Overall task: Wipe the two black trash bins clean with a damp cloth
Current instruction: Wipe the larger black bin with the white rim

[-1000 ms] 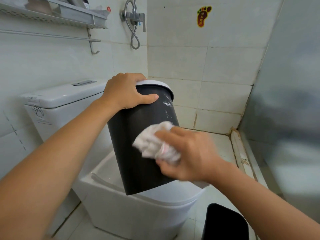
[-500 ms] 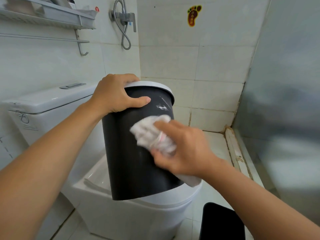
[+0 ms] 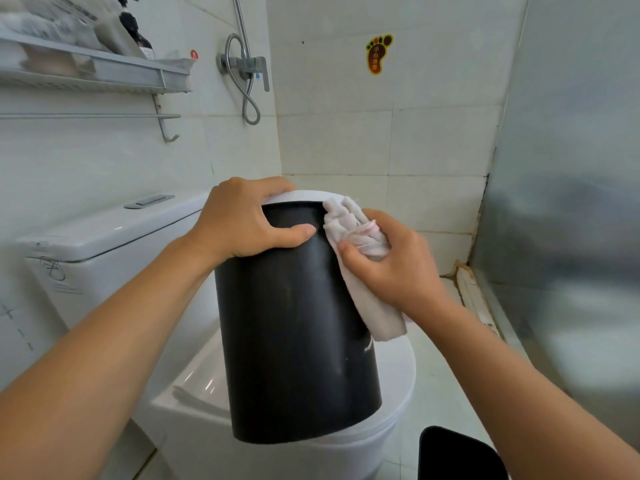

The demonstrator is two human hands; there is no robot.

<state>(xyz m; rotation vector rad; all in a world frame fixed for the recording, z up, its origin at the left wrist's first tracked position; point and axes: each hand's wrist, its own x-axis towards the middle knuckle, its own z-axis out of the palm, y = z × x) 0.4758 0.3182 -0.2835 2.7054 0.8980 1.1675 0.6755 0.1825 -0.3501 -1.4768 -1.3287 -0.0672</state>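
Note:
A round black trash bin (image 3: 294, 327) with a white rim stands tilted on the closed toilet lid (image 3: 398, 368). My left hand (image 3: 242, 220) grips its top rim, thumb on the black wall. My right hand (image 3: 391, 268) holds a crumpled white cloth (image 3: 353, 230) and presses it against the bin's upper right side, just under the rim; a tail of cloth hangs down below my palm. Faint white smears show low on the bin's right side. A second black bin (image 3: 457, 455) stands on the floor at the bottom right, partly cut off by the frame edge.
The toilet cistern (image 3: 104, 233) sits to the left. A wall shelf (image 3: 97, 71) with bottles and a towel rail hang above it. A shower mixer and hose (image 3: 246, 71) are on the tiled wall. A frosted glass partition (image 3: 571, 202) closes the right side.
My right hand has moved the cloth up the bin's side, from the middle to just under the rim. The white marks near the top no longer show. My left hand keeps its grip.

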